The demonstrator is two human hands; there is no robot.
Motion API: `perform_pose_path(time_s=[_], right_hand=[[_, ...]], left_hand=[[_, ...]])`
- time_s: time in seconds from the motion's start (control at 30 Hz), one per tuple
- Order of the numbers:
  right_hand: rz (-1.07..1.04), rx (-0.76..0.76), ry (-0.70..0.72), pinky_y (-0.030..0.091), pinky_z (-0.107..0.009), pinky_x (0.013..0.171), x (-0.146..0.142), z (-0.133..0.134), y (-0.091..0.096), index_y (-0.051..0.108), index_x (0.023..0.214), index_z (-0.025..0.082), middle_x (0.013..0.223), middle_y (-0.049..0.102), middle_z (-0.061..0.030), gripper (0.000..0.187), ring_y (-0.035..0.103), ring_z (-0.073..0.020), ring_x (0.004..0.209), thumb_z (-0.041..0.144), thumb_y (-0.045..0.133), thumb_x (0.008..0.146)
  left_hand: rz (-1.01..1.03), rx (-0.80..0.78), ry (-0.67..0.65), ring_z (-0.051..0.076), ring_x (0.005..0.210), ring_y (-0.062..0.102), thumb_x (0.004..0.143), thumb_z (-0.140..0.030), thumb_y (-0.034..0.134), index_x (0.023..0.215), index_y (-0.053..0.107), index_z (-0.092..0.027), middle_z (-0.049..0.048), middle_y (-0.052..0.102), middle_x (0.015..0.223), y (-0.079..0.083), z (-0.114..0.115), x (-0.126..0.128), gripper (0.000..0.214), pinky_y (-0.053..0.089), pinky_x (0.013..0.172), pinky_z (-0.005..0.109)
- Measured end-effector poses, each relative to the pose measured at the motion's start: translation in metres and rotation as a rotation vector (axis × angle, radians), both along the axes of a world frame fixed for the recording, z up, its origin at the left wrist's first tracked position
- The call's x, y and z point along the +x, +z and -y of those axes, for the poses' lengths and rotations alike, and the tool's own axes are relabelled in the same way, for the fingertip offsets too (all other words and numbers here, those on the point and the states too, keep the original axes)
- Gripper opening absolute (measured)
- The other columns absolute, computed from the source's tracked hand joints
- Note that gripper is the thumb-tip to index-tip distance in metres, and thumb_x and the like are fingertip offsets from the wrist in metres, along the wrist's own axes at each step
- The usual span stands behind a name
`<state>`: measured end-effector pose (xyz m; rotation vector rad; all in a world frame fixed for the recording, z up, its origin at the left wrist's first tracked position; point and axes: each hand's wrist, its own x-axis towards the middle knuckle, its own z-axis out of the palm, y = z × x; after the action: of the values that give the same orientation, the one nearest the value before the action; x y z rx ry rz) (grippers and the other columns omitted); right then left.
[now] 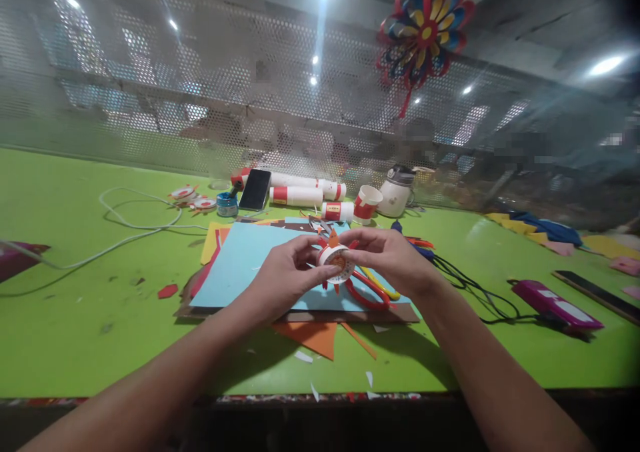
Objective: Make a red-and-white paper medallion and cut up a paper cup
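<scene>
A small round white piece [342, 275] is held up by both hands above the middle of the table [75, 345], in front of the light blue paper [230, 272]. It is shaped like a short, shallow cup or disc, with a pale rim and a face turned partly toward the camera. Small dark marks are seen around that face, and an orange-brown patch is shown at its centre, too blurred to be read. An orange pointed tip [333, 239] is raised from its upper edge, and a smaller orange point is seen below. Small red bits are also shown at its sides.

The piece is gripped at its left side by the fingers of the left hand [285, 265], with the thumb laid along the lower face. Its right side is pinched by the fingers of the right hand [395, 255], the thumb being set near the rim. Some fingertips are hidden behind the piece.

Just below the right hand, red-handled scissors [373, 297] are laid on the blue paper, beside a yellow handle [384, 284]. The paper is rested on a brown sheet [400, 315], beyond whose near edge an orange scrap [315, 339] is seen.
</scene>
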<state>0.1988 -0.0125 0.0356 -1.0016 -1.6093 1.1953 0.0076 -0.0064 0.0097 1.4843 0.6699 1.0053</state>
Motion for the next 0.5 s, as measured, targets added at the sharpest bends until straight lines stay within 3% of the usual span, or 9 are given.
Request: perform_pose_path(time_s=[0.2, 0.5], right_hand=[[-0.102, -0.010, 0.019, 0.050, -0.027, 0.073, 0.008, -0.004, -0.002, 0.071, 0.090, 0.019, 0.084, 0.072, -0.0023, 0.021, 0.065, -0.0129, 0.077, 0.020, 0.077, 0.070], [-0.114, 0.040, 0.073, 0.052, -0.027, 0.074, 0.013, -0.008, -0.007, 0.072, 0.089, 0.022, 0.085, 0.072, -0.0004, 0.018, 0.065, -0.0117, 0.076, 0.016, 0.075, 0.072]], left_hand=[[0.029, 0.077, -0.015, 0.017, 0.079, 0.059, 0.067, -0.025, 0.075, 0.118, 0.048, -0.014, 0.0049, 0.063, 0.089, -0.001, 0.002, 0.000, 0.059, 0.047, 0.072, 0.033], [0.032, 0.181, -0.011, 0.017, 0.083, 0.059, 0.068, -0.026, 0.074, 0.095, 0.059, -0.013, 0.0068, 0.064, 0.092, 0.000, 0.004, -0.001, 0.034, 0.047, 0.075, 0.034]])
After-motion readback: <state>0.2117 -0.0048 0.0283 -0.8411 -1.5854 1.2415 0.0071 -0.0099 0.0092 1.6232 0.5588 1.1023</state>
